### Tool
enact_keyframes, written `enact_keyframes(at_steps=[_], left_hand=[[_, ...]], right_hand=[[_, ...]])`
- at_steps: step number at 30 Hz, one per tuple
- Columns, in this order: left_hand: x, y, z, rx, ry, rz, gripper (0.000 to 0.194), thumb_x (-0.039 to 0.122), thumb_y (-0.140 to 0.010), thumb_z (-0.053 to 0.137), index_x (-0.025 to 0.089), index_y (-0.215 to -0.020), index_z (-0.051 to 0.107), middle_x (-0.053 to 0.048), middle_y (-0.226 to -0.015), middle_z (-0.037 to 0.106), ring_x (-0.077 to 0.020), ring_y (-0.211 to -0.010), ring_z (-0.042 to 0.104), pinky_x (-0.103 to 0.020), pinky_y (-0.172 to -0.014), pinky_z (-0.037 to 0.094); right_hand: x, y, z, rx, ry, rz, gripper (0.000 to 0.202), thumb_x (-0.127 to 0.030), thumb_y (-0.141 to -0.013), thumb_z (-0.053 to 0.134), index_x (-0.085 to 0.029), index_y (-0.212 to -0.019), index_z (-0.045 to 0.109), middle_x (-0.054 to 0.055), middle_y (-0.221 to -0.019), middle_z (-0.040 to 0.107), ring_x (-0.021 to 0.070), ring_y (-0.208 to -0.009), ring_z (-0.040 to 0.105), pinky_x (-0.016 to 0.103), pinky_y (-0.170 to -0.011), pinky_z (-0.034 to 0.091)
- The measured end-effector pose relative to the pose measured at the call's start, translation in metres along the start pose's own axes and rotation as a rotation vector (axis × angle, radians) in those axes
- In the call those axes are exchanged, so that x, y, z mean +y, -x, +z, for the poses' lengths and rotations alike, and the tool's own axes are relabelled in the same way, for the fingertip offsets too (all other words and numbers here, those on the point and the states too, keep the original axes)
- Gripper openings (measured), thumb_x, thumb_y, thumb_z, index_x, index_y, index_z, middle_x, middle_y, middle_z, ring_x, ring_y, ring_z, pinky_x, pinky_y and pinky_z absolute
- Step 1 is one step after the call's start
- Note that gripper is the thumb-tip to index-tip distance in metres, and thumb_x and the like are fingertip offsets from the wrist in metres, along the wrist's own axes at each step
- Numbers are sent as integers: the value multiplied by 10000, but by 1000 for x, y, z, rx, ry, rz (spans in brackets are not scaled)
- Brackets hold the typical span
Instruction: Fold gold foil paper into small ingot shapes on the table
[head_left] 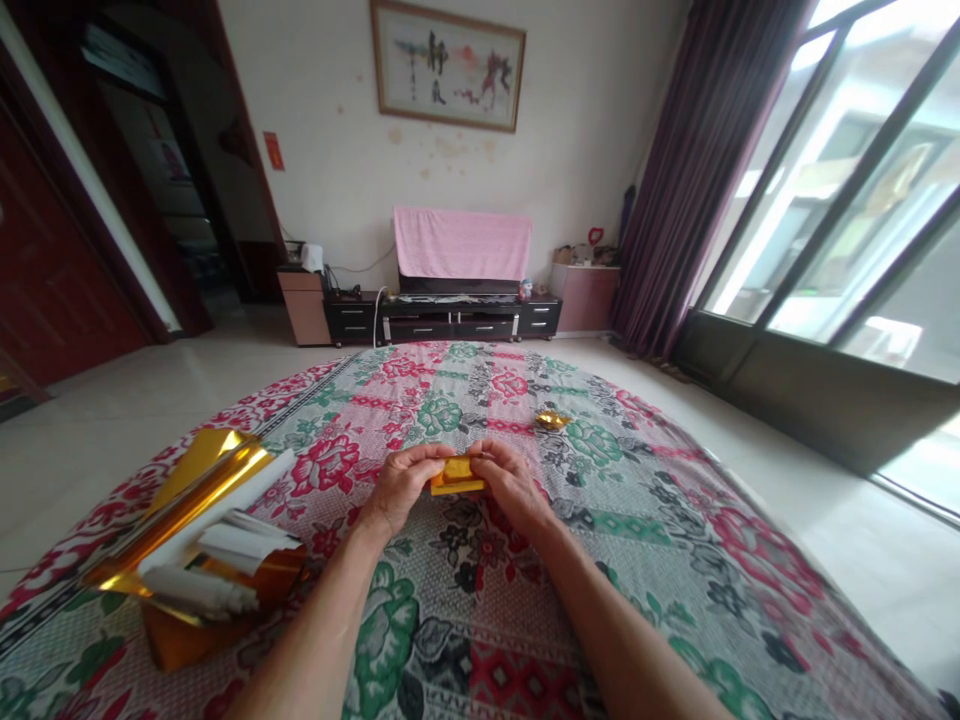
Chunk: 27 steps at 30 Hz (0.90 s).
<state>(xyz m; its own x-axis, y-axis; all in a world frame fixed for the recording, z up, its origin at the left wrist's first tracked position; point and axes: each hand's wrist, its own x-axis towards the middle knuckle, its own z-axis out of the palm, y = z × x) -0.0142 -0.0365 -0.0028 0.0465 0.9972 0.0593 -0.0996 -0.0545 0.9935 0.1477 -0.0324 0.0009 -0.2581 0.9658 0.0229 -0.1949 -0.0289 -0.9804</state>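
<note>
Between my two hands, just above the patterned cloth (510, 610), is a small folded piece of gold paper (458, 475). My left hand (405, 483) pinches its left end with thumb and fingers. The right end is gripped the same way by my right hand (511, 480). Beyond my right hand, a shiny gold folded piece (552, 420) lies on the cloth. Shiny gold sheets, partly rolled (202, 490), rest at the left, with white-backed rolls (199, 590) on top of them.
The flowered cloth covers a rounded surface. Past its far edge stand a low black cabinet (450, 318) and a screen under a pink cloth (463, 243). A purple curtain (694, 170) and windows are on the right.
</note>
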Motion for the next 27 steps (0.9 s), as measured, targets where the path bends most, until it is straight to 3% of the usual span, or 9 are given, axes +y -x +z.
enact_keyframes(at_steps=[5, 12, 16, 20, 23, 27], left_hand=[[2, 1, 1, 5, -34, 15, 217, 236, -640, 592, 179, -800, 726, 4, -686, 686, -164, -702, 613, -264, -686, 457], [1, 1, 1, 35, -143, 66, 215, 215, -649, 555, 179, -769, 730, 13, -627, 654, -140, -617, 563, -238, -606, 430], [-1, -1, -1, 40, -293, 160, 232, 197, -654, 524, 191, -754, 733, 10, -602, 637, -146, -592, 554, -241, -581, 429], [2, -1, 0, 37, -346, 248, 224, 178, -651, 512, 201, -703, 729, -13, -733, 676, -167, -690, 596, -255, -655, 467], [3, 0, 1, 25, -355, 267, 235, 170, -655, 503, 207, -705, 730, -15, -748, 680, -173, -715, 607, -260, -676, 476], [3, 0, 1, 16, -318, 227, 223, 184, -657, 516, 204, -723, 728, -10, -712, 683, -174, -696, 611, -264, -666, 481]], right_hand=[[2, 0, -2, -31, 0, -37, 146, -291, -665, 548, -236, -797, 519, -37, -673, 580, 127, -581, 531, 231, -517, 429], [6, 0, 1, 43, 7, -53, 101, -245, -667, 517, -216, -760, 542, -30, -660, 573, 125, -575, 529, 225, -491, 425], [2, 2, 0, 2, -4, -24, 147, -232, -646, 535, -224, -791, 558, -29, -684, 604, 147, -623, 566, 248, -532, 457], [-2, 3, -1, -1, 40, -2, 216, -322, -682, 580, -232, -877, 604, -15, -733, 635, 164, -670, 585, 266, -573, 472], [-3, 3, 0, -7, 114, 1, 235, -426, -729, 566, -219, -807, 644, -7, -726, 628, 148, -642, 564, 256, -555, 466], [-3, 2, 1, -21, 139, -14, 217, -419, -695, 616, -206, -717, 653, -17, -657, 607, 118, -560, 518, 228, -509, 434]])
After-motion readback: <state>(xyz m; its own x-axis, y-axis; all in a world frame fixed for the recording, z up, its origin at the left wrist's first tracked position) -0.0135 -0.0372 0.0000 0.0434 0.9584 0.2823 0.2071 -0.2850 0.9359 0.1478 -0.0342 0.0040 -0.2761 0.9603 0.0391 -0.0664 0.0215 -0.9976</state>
